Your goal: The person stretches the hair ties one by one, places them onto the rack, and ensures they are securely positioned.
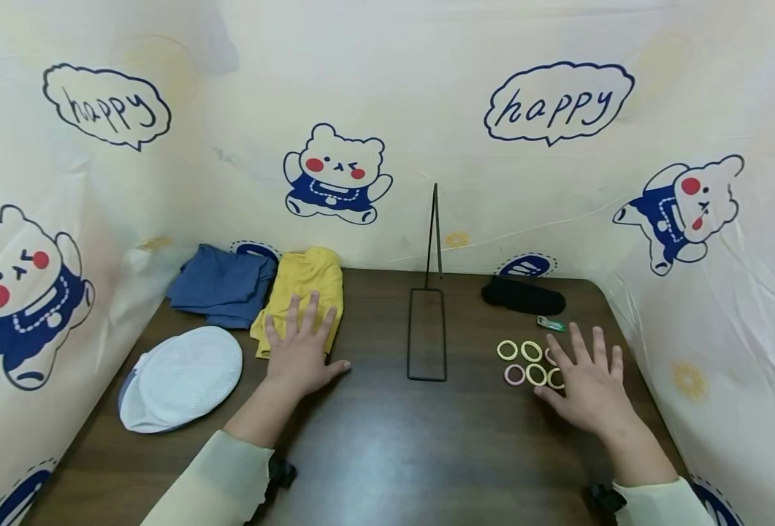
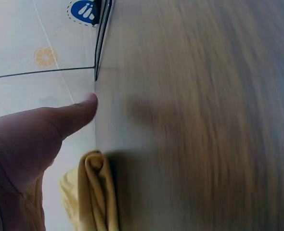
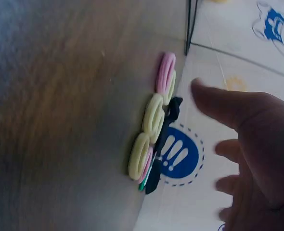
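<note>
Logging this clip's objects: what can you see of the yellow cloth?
The yellow cloth looks like soft fabric, folded into a creased bundle; the left wrist view shows a rounded fold. It lies toward the far edge of the brown table, close beside the blue cloth. The left hand partly hides it from the head camera; contact is unclear.

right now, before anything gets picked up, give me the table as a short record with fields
left hand: fingers spread over folded yellow garment, holding nothing
right hand: fingers spread over hair ties, holding nothing
hair ties: six; four pale yellow, two pink
folded blue garment: beside the yellow one
white cap: nearer the person than the blue garment
black wire stand: upright, between the hands
beyond hair ties: green item, long black item
</note>
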A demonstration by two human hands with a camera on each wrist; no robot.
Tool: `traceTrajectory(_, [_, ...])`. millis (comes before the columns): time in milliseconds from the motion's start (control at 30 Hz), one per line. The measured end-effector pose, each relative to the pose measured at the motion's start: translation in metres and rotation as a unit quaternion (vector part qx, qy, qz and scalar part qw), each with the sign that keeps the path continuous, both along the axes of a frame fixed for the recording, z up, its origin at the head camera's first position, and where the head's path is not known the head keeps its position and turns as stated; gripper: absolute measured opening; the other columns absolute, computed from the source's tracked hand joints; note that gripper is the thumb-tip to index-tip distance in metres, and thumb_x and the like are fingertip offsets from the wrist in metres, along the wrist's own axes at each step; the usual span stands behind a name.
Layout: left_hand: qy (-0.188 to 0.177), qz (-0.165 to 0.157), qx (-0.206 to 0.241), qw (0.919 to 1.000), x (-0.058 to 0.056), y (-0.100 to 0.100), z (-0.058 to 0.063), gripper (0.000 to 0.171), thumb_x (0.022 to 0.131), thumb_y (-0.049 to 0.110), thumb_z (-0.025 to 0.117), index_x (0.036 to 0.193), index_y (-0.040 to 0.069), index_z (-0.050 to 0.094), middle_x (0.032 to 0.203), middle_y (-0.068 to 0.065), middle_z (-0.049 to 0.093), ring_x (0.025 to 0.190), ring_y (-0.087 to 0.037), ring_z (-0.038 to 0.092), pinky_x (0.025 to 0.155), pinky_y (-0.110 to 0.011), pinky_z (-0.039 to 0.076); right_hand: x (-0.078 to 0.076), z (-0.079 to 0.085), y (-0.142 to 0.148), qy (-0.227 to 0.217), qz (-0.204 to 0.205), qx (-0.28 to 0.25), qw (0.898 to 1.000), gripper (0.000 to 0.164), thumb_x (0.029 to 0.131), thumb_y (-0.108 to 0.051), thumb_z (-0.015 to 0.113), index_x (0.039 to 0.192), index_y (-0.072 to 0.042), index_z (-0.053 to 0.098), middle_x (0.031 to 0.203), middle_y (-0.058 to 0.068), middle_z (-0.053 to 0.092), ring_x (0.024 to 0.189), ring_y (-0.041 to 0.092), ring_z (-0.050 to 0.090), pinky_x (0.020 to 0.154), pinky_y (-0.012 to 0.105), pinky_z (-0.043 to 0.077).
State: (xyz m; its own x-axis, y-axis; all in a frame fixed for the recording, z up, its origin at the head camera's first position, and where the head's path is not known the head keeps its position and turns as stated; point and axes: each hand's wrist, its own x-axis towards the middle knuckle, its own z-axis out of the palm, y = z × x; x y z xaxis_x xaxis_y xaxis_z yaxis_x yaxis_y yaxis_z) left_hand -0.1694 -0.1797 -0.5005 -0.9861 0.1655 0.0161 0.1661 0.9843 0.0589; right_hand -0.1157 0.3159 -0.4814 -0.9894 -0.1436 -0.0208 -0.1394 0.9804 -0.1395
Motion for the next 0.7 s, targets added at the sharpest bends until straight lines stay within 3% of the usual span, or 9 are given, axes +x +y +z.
traceTrajectory(133, [-0.012, -0.016, 0.024, 0.9995, -0.004, 0.018, -0.003, 0.102, 0.083, 0.068, 0.076, 0.165, 0.025, 0.033, 0.174, -0.009, 0.005, 0.153, -0.044, 0.013, 0.107, -0.076, 0.019, -0.001, -0.004, 0.012, -0.019, -0.004, -0.028, 0.999, 0.087, 0.084, -0.036, 0.085, 0.155, -0.005, 0.045, 0.158, 0.034, 0.030, 0.142, 0.061, 0.021, 0.104, 0.079, 0.021])
traceTrajectory(233, [-0.015, -0.028, 0.044, 0.9985, -0.008, 0.031, -0.004, 0.097, 0.084, 0.066, 0.076, 0.163, 0.026, 0.037, 0.172, -0.010, 0.014, 0.146, -0.043, 0.024, 0.100, -0.069, 0.027, -0.003, -0.009, 0.017, -0.022, -0.012, -0.031, 0.999, 0.081, 0.081, -0.032, 0.087, 0.148, -0.003, 0.052, 0.147, 0.035, 0.041, 0.130, 0.060, 0.035, 0.098, 0.076, 0.032])
traceTrajectory(500, [-0.044, -0.065, 0.084, 0.9934, -0.012, 0.060, -0.010, 0.086, 0.087, 0.064, 0.074, 0.160, 0.030, 0.044, 0.166, -0.007, 0.027, 0.141, -0.039, 0.030, 0.093, -0.058, 0.029, -0.005, -0.014, 0.026, -0.067, -0.016, -0.055, 0.996, 0.067, 0.083, -0.024, 0.086, 0.138, 0.003, 0.061, 0.133, 0.037, 0.056, 0.122, 0.059, 0.051, 0.096, 0.070, 0.042])
traceTrajectory(700, [-0.056, -0.092, 0.085, 0.9906, -0.015, 0.078, -0.015, 0.083, 0.088, 0.066, 0.072, 0.158, 0.030, 0.047, 0.162, -0.007, 0.034, 0.138, -0.039, 0.035, 0.092, -0.054, 0.032, -0.007, -0.016, 0.028, -0.059, -0.011, -0.061, 0.996, 0.044, 0.086, -0.019, 0.083, 0.124, 0.000, 0.071, 0.126, 0.032, 0.064, 0.118, 0.054, 0.057, 0.096, 0.067, 0.044])
